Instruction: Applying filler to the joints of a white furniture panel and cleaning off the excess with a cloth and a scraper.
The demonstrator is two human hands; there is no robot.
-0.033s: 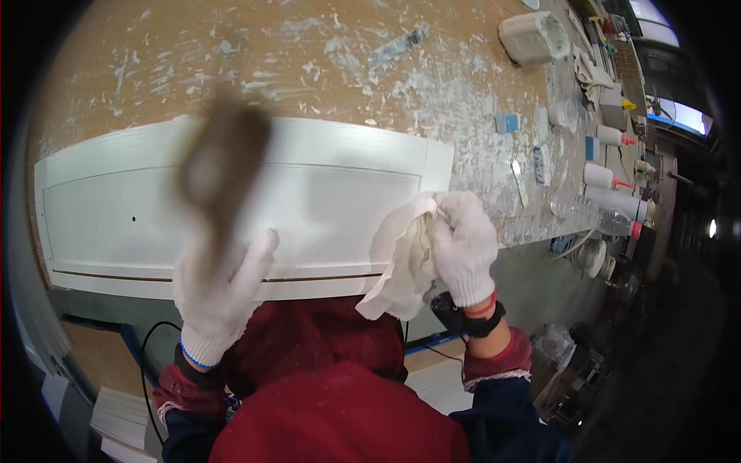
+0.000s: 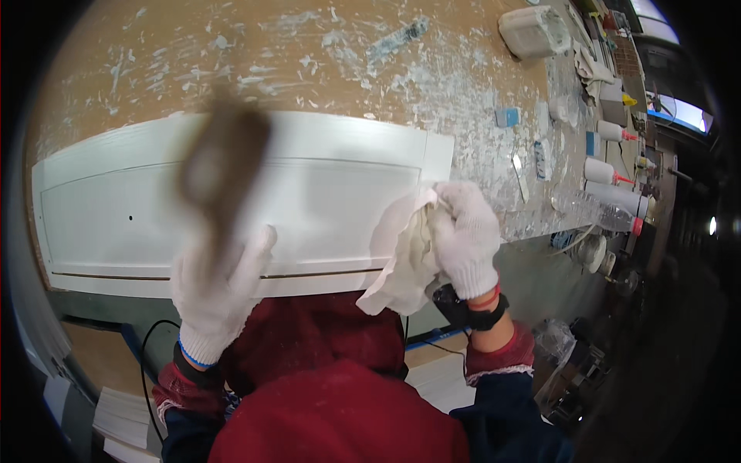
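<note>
A smooth white rectangular panel (image 2: 154,208) with a shallow recessed frame lies across the middle of the frame on a paint-flecked brown workbench (image 2: 309,54). The left hand (image 2: 216,289), in a knitted white glove, grips a blurred brown tool (image 2: 220,166) (its kind cannot be made out) over the panel. The gloved right hand (image 2: 467,235) clutches a crumpled white cloth (image 2: 401,258) at the panel's lower right edge. Squeeze bottles (image 2: 610,174) crowd the right; bare bench lies above the panel.

Change: we see none; gloved left hand (image 2: 220,289), blurred brown tool (image 2: 220,166), gloved right hand (image 2: 467,235), white cloth (image 2: 401,258) unmoved.
</note>
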